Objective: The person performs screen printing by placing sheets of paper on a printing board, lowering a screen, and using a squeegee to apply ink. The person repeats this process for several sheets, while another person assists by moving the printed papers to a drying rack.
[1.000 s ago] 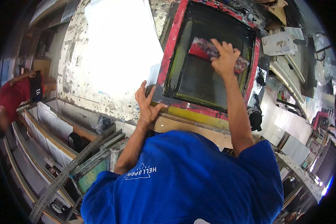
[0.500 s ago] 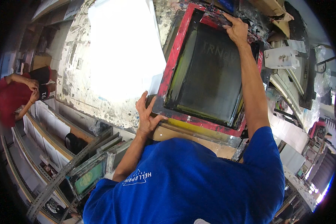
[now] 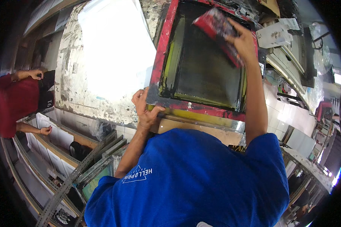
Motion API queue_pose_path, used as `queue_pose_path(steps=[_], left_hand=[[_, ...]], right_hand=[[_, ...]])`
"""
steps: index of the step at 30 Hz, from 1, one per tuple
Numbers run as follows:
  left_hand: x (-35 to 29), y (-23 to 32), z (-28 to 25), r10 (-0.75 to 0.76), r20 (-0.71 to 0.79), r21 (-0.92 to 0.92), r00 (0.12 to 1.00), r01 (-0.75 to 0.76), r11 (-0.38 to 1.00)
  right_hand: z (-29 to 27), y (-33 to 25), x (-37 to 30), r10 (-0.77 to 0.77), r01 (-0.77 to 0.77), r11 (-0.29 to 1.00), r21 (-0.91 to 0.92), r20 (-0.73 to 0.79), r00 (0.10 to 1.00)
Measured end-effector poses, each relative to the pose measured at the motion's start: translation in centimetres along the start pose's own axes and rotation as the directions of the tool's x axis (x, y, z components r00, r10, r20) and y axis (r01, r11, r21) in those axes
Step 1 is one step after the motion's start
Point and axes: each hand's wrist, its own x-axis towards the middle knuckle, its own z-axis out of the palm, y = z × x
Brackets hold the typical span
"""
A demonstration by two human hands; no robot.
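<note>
A screen-printing frame [image 3: 161, 53], red and smeared with black ink, lies in front of me with a dark mesh [image 3: 201, 72] inside it. My right hand [image 3: 244, 43] is closed on a red, ink-stained squeegee [image 3: 216, 28], which is blurred and slants across the upper right of the mesh. Whether its edge touches the mesh I cannot tell. At the frame's near left corner, my left hand [image 3: 144, 109] grips the rim, thumb along the front side and fingers bent at the left side.
White sheets [image 3: 117, 49] lie on the paint-spattered table [image 3: 70, 79] left of the frame. A white plastic container [image 3: 274, 36] stands at the right. Partitioned shelving [image 3: 60, 147] runs along the lower left, where a person in a red shirt [image 3: 21, 102] is at work.
My right hand has come nearer from the frame's far side and now carries the tilted squeegee over the mesh. The left hand's fingers have curled in at the corner. The other person's arms have spread apart.
</note>
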Motion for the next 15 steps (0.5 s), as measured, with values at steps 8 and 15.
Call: queue_pose_path(steps=[8,15], left_hand=[[7.2,7.9,-0.1,0.070,-0.332,-0.286,0.941,-0.171,0.943],[19.4,14.7,2.3,0.062,-0.598,-0.528,0.799,-0.451,0.719]], right_hand=[[-1.8,-17.7,-15.1,-0.186,0.272,0.750,-0.603,0.203,0.961],[-7.8,-21.9,-8.0,-0.657,0.636,0.711,-0.299,0.039,0.753]])
